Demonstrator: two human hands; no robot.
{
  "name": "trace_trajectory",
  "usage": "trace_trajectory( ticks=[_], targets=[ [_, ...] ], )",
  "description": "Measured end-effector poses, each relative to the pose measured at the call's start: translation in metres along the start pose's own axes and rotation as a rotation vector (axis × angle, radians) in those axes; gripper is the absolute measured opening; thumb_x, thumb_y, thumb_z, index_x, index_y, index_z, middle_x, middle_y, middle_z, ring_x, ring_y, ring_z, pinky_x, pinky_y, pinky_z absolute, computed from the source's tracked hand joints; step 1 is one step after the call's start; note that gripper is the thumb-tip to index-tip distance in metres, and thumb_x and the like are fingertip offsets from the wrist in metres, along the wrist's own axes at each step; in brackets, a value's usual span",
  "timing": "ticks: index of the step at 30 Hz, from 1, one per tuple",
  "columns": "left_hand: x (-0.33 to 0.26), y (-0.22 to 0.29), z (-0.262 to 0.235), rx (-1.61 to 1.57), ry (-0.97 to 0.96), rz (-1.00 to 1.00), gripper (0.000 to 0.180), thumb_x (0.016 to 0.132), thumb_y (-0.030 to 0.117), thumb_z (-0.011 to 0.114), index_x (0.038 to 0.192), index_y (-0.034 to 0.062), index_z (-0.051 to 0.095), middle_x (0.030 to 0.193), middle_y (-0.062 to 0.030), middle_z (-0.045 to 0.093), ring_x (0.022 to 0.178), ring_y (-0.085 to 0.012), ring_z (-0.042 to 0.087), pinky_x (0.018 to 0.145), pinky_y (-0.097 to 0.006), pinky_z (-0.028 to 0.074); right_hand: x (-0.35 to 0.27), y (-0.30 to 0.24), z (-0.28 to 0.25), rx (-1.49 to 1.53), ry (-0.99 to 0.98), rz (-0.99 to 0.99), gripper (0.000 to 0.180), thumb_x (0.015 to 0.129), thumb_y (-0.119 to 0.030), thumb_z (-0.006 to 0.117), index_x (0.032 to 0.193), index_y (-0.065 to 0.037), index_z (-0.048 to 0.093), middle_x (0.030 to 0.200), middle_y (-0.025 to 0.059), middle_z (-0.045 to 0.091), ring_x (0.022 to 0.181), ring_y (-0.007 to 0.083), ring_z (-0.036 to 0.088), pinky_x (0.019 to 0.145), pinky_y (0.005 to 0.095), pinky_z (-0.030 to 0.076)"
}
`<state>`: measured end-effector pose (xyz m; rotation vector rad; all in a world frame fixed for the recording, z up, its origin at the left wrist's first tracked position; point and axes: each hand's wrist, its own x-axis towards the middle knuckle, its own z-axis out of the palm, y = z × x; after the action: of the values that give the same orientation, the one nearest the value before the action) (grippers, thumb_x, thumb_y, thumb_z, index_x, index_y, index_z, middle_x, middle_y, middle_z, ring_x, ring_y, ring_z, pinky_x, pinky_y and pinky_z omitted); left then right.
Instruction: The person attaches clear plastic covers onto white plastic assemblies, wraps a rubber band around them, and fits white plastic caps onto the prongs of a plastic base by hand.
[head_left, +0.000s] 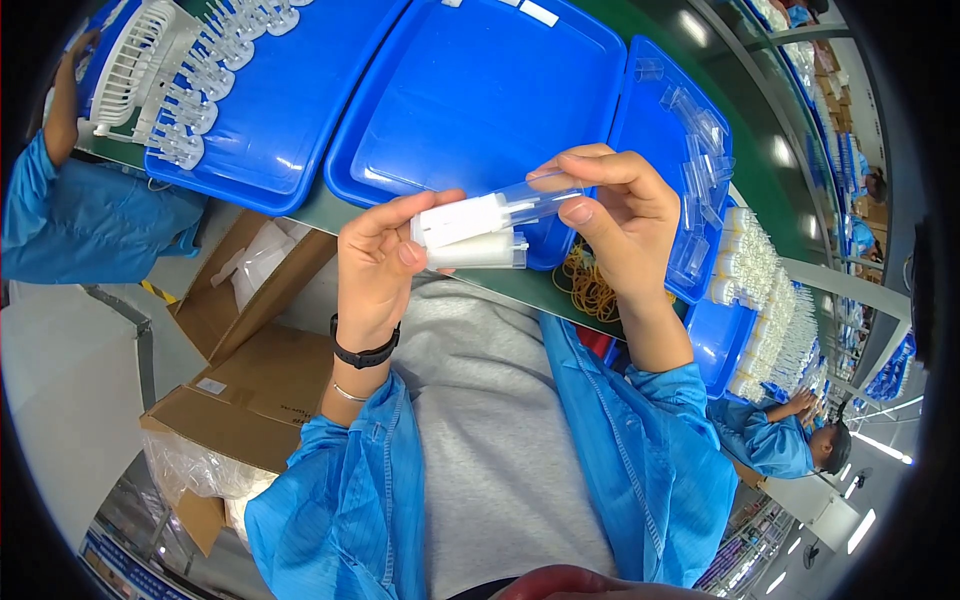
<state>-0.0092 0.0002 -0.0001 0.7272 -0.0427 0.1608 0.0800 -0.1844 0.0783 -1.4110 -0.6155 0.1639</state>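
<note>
In front of my chest, my left hand (375,248) is closed around the left end of a white plastic part with two side-by-side cylinders (462,222). A clear sleeve covers the nearer cylinder. Between the thumb and fingers of my right hand (632,215) is a clear plastic tube (545,197), whose left end meets the right end of the farther cylinder. How far the tube overlaps it is hard to make out. The part is held slightly tilted, above the near edge of a blue tray (345,165).
More clear tubes (695,150) lie in the right tray. Yellowish rubber bands (588,285) are heaped by the table's near edge. White pronged parts (185,110) line the left tray; bundled white parts (745,265) stand far right. Cardboard boxes (235,400) sit lower left. Co-workers in blue (95,220) flank me.
</note>
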Motion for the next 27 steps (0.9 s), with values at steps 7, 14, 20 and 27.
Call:
trace_trajectory(
  ticks=[7, 14, 20, 27],
  targets=[
    [-0.001, 0.002, 0.005, 0.009, -0.005, 0.027, 0.041, 0.078, 0.015, 0.072, 0.113, -0.0019, 0.058, 0.113, -0.0257, 0.058, 0.098, -0.0282, 0.062, 0.073, -0.035, 0.057, 0.001, 0.001, -0.002, 0.013, -0.024, -0.01, 0.026, 0.075, 0.003, 0.07, 0.1, 0.001, 0.061, 0.094, 0.0138, 0.065, 0.091, 0.021, 0.064, 0.081, 0.0314, 0.049],
    [0.0, 0.002, 0.004, 0.13, -0.018, 0.127, 0.039, 0.076, 0.007, 0.072, 0.112, -0.003, 0.059, 0.114, -0.0261, 0.057, 0.105, -0.0317, 0.059, 0.082, -0.039, 0.055, 0.003, -0.002, 0.001, -0.245, -0.041, -0.122, 0.027, 0.069, 0.0, 0.076, 0.094, -0.001, 0.066, 0.09, 0.0127, 0.068, 0.09, 0.0208, 0.065, 0.079, 0.0303, 0.05],
    [-0.002, 0.001, 0.009, 0.134, 0.029, 0.122, 0.04, 0.075, 0.008, 0.073, 0.112, -0.0026, 0.06, 0.114, -0.0261, 0.057, 0.104, -0.0309, 0.059, 0.078, -0.038, 0.057, -0.001, 0.005, 0.004, -0.409, -0.104, -0.247, 0.027, 0.073, -0.004, 0.072, 0.099, 0.002, 0.065, 0.098, 0.0177, 0.067, 0.097, 0.0293, 0.063, 0.082, 0.0362, 0.05],
    [-0.002, -0.003, 0.009, 0.063, 0.059, 0.055, 0.041, 0.076, 0.009, 0.073, 0.113, -0.0027, 0.059, 0.114, -0.026, 0.057, 0.1, -0.029, 0.061, 0.07, -0.034, 0.059, -0.006, 0.011, 0.011, -0.606, -0.181, -0.452, 0.049, 0.082, -0.029, 0.067, 0.116, 0.004, 0.058, 0.111, 0.0232, 0.061, 0.104, 0.036, 0.06, 0.087, 0.0403, 0.048]
  ],
)
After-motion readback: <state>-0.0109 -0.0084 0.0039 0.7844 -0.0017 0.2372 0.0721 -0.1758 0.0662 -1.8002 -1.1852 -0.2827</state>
